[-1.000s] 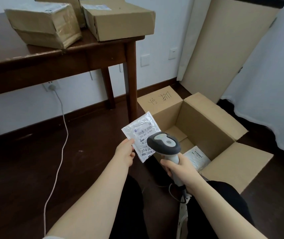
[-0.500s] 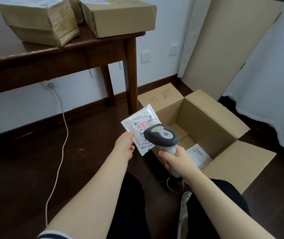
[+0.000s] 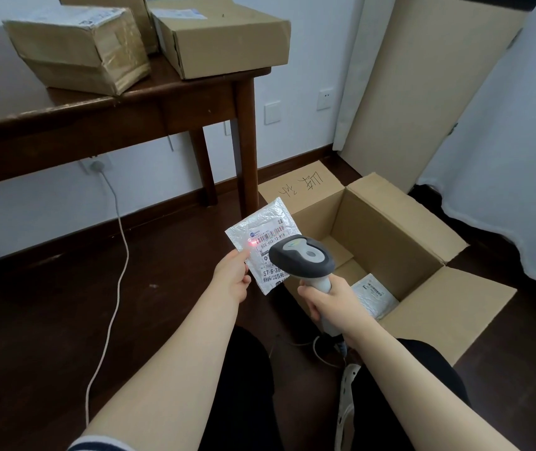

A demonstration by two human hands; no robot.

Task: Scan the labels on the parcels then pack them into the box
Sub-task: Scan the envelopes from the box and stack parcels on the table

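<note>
My left hand [image 3: 232, 276] pinches the lower left edge of a small white padded parcel [image 3: 260, 234], label facing me, held upright above the floor. A red scan spot glows at the left end of its barcode. My right hand [image 3: 327, 297] grips the handle of a grey and white barcode scanner [image 3: 302, 255], whose head overlaps the parcel's lower right part. Just right of both stands an open cardboard box [image 3: 387, 236] on the floor, with one white labelled parcel [image 3: 372, 296] lying inside at its near side.
A dark wooden table [image 3: 97, 109] at the upper left carries several cardboard parcels [image 3: 77, 48]. A white cable [image 3: 120, 255] runs from a wall socket across the dark floor. A tall cardboard sheet [image 3: 423, 92] leans on the wall behind the box; a white curtain hangs at right.
The view has dipped slightly. The red scan light, unlit a second ago, lay across the barcode half a second ago and now shows as a spot at its left end. Both hands hold as before.
</note>
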